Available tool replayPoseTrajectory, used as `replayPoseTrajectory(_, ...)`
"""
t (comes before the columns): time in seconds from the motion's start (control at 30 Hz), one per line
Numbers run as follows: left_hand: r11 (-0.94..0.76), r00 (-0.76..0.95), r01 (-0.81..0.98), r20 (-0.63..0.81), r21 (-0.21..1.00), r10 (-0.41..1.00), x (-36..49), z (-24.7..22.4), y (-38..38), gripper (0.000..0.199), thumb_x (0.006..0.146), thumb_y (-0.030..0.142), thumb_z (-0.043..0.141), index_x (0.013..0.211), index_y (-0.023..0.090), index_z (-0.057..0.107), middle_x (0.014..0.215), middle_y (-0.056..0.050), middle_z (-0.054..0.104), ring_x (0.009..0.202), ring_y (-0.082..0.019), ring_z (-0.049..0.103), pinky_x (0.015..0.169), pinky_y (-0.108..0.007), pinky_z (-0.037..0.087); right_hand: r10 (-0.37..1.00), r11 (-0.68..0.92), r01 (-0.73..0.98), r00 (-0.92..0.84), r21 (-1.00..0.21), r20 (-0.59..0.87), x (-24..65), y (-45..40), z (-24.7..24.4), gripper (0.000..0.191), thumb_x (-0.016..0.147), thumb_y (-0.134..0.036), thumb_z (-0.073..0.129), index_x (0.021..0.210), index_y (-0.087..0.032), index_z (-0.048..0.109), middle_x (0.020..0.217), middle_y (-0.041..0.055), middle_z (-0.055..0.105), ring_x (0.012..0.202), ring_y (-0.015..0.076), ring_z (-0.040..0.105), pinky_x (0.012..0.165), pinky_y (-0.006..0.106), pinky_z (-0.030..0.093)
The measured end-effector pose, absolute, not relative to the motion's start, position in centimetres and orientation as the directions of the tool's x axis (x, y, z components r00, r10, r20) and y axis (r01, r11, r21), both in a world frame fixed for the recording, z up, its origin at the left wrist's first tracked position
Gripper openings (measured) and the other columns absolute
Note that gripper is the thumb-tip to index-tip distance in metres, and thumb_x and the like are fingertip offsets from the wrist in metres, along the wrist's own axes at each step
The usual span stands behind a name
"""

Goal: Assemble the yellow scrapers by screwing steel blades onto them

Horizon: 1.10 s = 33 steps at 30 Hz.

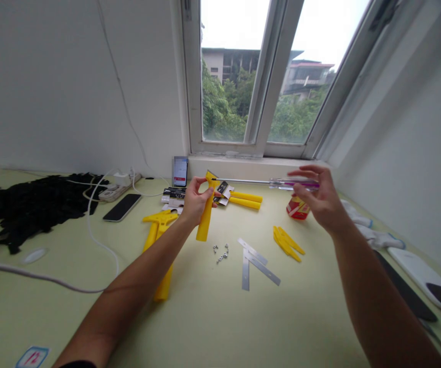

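The left hand (196,202) is closed around a yellow plastic scraper handle (205,214) and holds it almost upright. The right hand (318,197) is half open, with the fingers curved above and the thumb below the purple grip of a long screwdriver (266,181). The view is poor here, so I cannot tell if the fingers really grip it. The thin shaft goes across to the top of the yellow handle, and its tip seems to be at that top end.

On the surface (205,322), a second yellow handle (159,250) lies under the left forearm. Small screws (220,253) lie in front of the hands, beside three steel blades (254,263). Small yellow pieces (287,244) are to the right of the blades. Two more yellow parts (245,200) lie on printed cards (220,193), and a red can (297,208) stands behind the right hand. Farther left are a black phone (123,207), a power strip (115,189) and a pile of black fringe (32,209).
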<state>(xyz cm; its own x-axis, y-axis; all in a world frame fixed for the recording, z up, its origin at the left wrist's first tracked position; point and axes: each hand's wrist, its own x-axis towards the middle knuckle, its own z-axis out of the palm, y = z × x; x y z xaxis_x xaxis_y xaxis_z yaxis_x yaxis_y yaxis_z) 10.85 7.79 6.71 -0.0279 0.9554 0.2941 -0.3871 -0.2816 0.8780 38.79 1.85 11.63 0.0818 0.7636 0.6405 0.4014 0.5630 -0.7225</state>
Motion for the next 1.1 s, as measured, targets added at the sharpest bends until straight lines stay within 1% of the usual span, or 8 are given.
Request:
replayPoseTrajectory(0.17,-0.266,-0.021,-0.389,0.281,0.882,0.96,10.79,6.87,7.74,0.046,0.06,0.029,0.081,0.092,0.021,0.048,0.118,-0.002,0.054,0.064,-0.014,0.069,0.039,-0.024,0.053,0.795,0.511,0.396,0.122,-0.763,0.595,38.73,1.34,11.87,0.034,0.086,-0.052,0.061,0.104,-0.024,0.053,0.066,-0.0025,0.061,0.041,0.0105,0.053,0.035,0.022,0.045)
replayPoseTrajectory(0.3,-0.255,-0.034,-0.426,0.266,0.868,0.963,10.6,6.94,7.84,0.046,0.058,0.027,0.082,0.091,0.021,0.05,0.117,-0.001,0.056,0.063,-0.013,0.068,0.038,-0.022,0.051,0.811,0.56,0.337,-0.035,-0.757,0.584,38.6,0.96,12.15,0.048,0.079,-0.046,0.072,0.116,-0.029,0.046,0.069,-0.0051,0.06,0.046,0.0119,0.057,0.042,0.025,0.052)
replayPoseTrajectory(0.4,-0.233,-0.021,-0.458,0.251,0.858,0.968,10.45,6.85,7.98,0.046,0.056,0.025,0.083,0.09,0.02,0.053,0.114,-0.001,0.058,0.062,-0.013,0.067,0.038,-0.021,0.048,0.792,0.541,0.364,0.082,-0.758,0.605,38.55,1.01,12.18,0.03,0.088,-0.048,0.062,0.103,-0.026,0.051,0.056,-0.008,0.05,0.038,0.0099,0.049,0.034,0.021,0.043)
replayPoseTrajectory(0.57,-0.211,-0.008,-0.488,0.238,0.847,0.971,10.43,6.68,8.03,0.046,0.055,0.024,0.084,0.09,0.02,0.054,0.112,-0.001,0.059,0.061,-0.013,0.066,0.038,-0.021,0.046,0.777,0.586,0.357,0.007,-0.728,0.629,38.57,1.26,12.07,0.046,0.079,-0.045,0.073,0.114,-0.029,0.049,0.09,0.0012,0.067,0.06,0.0162,0.065,0.05,0.029,0.055)
replayPoseTrajectory(0.7,-0.213,0.011,-0.479,0.248,0.852,0.969,10.51,6.73,7.93,0.045,0.057,0.025,0.083,0.091,0.021,0.053,0.114,-0.001,0.058,0.063,-0.012,0.066,0.039,-0.021,0.046,0.721,0.522,0.451,0.22,-0.724,0.657,38.4,1.34,11.93,0.03,0.087,-0.053,0.06,0.098,-0.025,0.054,0.077,-0.0001,0.064,0.045,0.0124,0.055,0.041,0.028,0.048)
replayPoseTrajectory(0.8,-0.217,0.01,-0.464,0.251,0.858,0.968,10.51,6.77,7.87,0.046,0.058,0.026,0.083,0.091,0.021,0.052,0.116,-0.001,0.057,0.063,-0.011,0.066,0.039,-0.02,0.046,0.729,0.618,0.352,0.078,-0.703,0.68,38.24,1.31,11.94,0.038,0.082,-0.048,0.068,0.109,-0.028,0.05,0.103,0.0038,0.066,0.067,0.0169,0.066,0.057,0.033,0.058)
replayPoseTrajectory(0.97,-0.219,0.03,-0.475,0.264,0.852,0.964,10.54,6.89,7.6,0.046,0.058,0.026,0.083,0.09,0.021,0.051,0.117,-0.001,0.057,0.064,-0.013,0.067,0.038,-0.02,0.046,0.725,0.545,0.396,0.22,-0.739,0.652,38.22,1.17,11.98,0.028,0.087,-0.05,0.062,0.1,-0.028,0.05,0.07,-0.0027,0.059,0.044,0.0126,0.054,0.037,0.026,0.046)
replayPoseTrajectory(1.1,-0.241,0.024,-0.465,0.285,0.852,0.958,10.71,7.06,7.32,0.045,0.059,0.025,0.083,0.09,0.021,0.051,0.116,-0.001,0.057,0.063,-0.013,0.067,0.037,-0.02,0.046,0.735,0.601,0.369,0.091,-0.709,0.671,38.45,1.0,12.18,0.04,0.08,-0.047,0.071,0.108,-0.029,0.05,0.093,0.0018,0.066,0.057,0.015,0.063,0.047,0.029,0.054)
